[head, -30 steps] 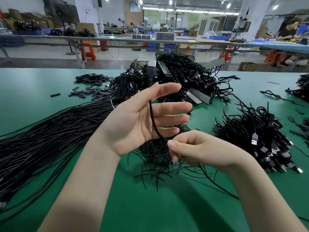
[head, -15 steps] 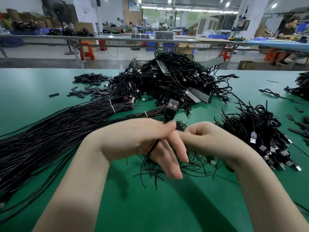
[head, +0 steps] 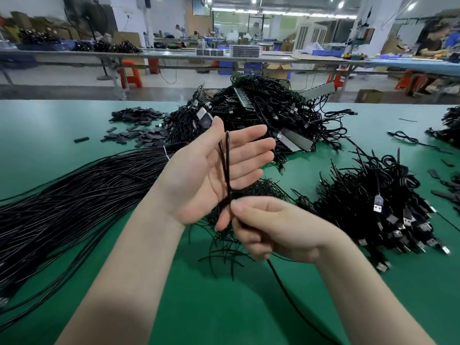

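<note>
My left hand (head: 209,175) is raised palm-up over the green table (head: 74,125), fingers spread straight. A black USB cable (head: 227,165) runs in two strands down the palm from the gap beside the thumb. Its plug (head: 204,117) sticks out just behind the thumb tip. Below the palm, my right hand (head: 268,227) has its fingers curled and pinches the cable strands between thumb and forefinger. The rest of the cable (head: 286,290) trails from under the right hand toward the near edge.
A long bundle of straight black cables (head: 69,195) lies at left. A heap of coiled USB cables (head: 378,202) sits at right, and a bigger tangled pile (head: 261,113) behind the hands. Loose black ties (head: 224,245) lie under the hands; small black sleeves (head: 134,125) lie far left.
My left hand has turned from palm-down back to palm-up with fingers spread, and a further cable strand now lies across it. The right hand dropped slightly, still pinching the cable.
</note>
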A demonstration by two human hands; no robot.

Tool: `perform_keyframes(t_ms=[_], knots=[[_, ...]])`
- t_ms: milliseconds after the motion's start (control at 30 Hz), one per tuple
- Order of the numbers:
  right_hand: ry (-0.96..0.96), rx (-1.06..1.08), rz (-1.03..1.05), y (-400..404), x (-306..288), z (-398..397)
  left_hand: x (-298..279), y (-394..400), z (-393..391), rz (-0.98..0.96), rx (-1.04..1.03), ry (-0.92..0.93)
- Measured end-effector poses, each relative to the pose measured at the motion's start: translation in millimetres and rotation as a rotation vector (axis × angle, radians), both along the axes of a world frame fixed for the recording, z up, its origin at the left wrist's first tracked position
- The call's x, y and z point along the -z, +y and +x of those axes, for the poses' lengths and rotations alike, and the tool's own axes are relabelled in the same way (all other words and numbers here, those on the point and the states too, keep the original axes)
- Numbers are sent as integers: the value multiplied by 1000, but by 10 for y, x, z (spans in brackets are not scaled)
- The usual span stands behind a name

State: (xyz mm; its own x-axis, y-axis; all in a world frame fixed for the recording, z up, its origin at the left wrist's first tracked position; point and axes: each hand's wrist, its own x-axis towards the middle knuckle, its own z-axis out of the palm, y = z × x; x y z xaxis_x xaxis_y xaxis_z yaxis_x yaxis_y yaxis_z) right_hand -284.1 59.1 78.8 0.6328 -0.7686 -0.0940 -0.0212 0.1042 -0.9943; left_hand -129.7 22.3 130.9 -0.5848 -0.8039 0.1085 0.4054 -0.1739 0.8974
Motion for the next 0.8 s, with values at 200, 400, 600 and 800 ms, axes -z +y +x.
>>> perform_keyframes(t_ms=[200,400,600,800], knots=[[393,440,-172,-151,148,-235,-55,110,172,-306,181,-445],[-134,450,-82,-7,-286,-406,91,43,2,-364,42,-887],[-161,8,-8,71,-159,-39,-37,13,56,-62,-19,24],[288,297,-117,-93,40,-248,-181,184,248,-251,213,-201]])
